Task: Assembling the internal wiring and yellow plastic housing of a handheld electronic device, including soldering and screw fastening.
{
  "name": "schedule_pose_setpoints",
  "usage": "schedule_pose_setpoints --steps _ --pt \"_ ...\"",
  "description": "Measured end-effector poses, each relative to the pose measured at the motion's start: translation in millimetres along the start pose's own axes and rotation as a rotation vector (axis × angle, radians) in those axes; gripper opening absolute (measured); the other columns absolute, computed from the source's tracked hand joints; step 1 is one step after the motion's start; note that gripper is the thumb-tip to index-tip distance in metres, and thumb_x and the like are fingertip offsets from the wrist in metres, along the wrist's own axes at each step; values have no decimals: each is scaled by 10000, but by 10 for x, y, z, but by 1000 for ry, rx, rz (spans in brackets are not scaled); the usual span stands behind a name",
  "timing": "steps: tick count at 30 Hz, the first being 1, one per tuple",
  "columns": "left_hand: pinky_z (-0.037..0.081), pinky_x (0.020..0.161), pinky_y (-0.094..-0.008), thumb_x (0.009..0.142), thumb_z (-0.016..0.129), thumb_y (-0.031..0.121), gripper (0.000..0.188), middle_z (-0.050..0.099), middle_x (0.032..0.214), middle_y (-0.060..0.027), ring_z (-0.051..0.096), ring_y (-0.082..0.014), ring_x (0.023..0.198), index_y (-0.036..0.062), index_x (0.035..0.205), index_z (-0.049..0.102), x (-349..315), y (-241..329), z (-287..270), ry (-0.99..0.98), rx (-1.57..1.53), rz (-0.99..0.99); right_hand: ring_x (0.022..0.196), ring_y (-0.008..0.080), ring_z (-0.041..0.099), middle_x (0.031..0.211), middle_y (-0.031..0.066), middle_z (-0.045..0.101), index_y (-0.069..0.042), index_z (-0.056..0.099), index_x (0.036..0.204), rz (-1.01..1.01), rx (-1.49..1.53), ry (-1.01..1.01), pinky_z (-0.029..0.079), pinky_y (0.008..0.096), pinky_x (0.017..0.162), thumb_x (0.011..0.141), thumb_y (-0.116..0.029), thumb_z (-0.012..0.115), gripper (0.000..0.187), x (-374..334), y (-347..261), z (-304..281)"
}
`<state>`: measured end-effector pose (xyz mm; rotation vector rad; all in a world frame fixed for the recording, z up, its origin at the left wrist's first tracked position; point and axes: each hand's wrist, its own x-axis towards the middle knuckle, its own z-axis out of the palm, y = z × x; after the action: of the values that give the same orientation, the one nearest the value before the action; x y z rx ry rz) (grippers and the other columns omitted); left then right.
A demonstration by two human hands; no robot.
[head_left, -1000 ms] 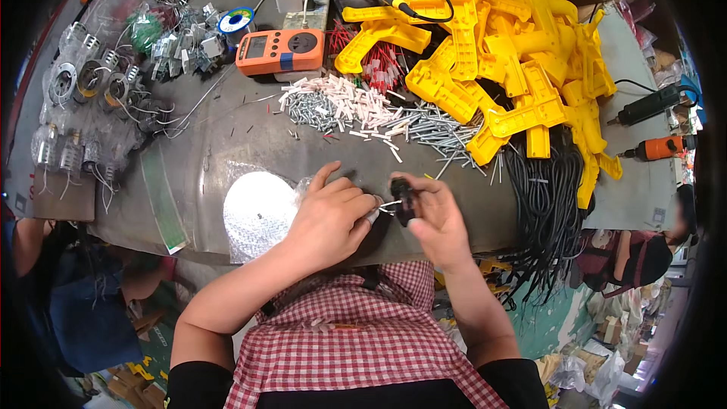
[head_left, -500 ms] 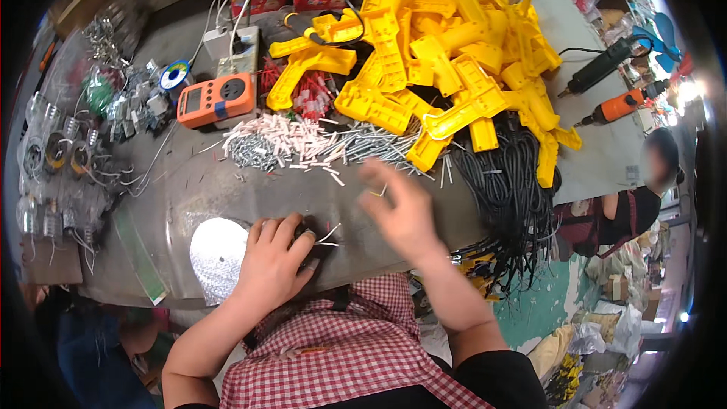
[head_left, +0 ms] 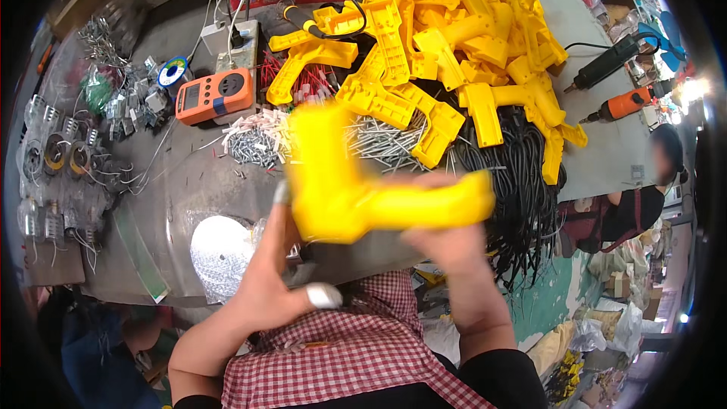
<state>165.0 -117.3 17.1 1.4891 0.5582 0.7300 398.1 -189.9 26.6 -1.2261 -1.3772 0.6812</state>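
A yellow pistol-shaped plastic housing (head_left: pixel 326 174), blurred by motion, is in front of me above the table. My right hand (head_left: pixel 454 250) is closed on its handle part from below, with most fingers hidden behind it. My left hand (head_left: pixel 265 280) is open at the housing's left side, thumb and fingers spread apart. White coverings show on its thumb tip and one fingertip. Whether the left fingers touch the housing I cannot tell. A shiny silver rounded sheet (head_left: pixel 219 254) lies beside my left hand. A small dark part next to it is mostly hidden.
Yellow housings (head_left: pixel 454 38) are heaped at the back. Black cables (head_left: pixel 522 159) hang over the table's right side. Screws (head_left: pixel 261 148), an orange meter (head_left: pixel 214 96), a solder spool (head_left: pixel 173 73) and metal coils (head_left: pixel 53 220) lie leftward. Two power screwdrivers (head_left: pixel 625 102) lie right, near a person (head_left: pixel 636 212).
My right hand has taken a yellow housing from the heap's front and brought it toward me. My left hand has lifted off the dark part on the table and opened.
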Motion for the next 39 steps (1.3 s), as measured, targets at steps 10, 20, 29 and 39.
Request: schedule_pose_setpoints --steps 10,20,29,39 --pt "541 751 -320 834 674 167 486 615 1128 -114 642 -223 947 14 1243 460 -88 -195 -523 341 -432 -99 930 288 574 1009 112 583 -43 582 996 -234 -935 -164 502 361 758 725 5 577 276 158 869 85" --pt "498 902 -368 865 647 231 554 528 1275 -106 572 -267 1113 63 1330 398 -87 -425 -490 485 -579 -147 833 270 599 924 118 595 -30 602 943 -292 -670 -59 479 345 677 720 -2 623 226 833 834 454" --pt "463 961 -400 866 650 142 557 536 1266 -92 554 -244 1142 65 1338 365 -2 -321 -407 388 -749 -195 688 97 597 819 67 625 26 570 992 146 320 -143 505 228 600 882 -13 598 120 644 46 700" --pt "417 959 -350 861 596 11 472 543 1210 -106 543 -222 1116 -11 1283 385 -45 -397 -219 376 -98 206 618 123 597 806 137 644 11 536 975 492 513 -191 498 230 525 894 -77 600 136 698 62 651"
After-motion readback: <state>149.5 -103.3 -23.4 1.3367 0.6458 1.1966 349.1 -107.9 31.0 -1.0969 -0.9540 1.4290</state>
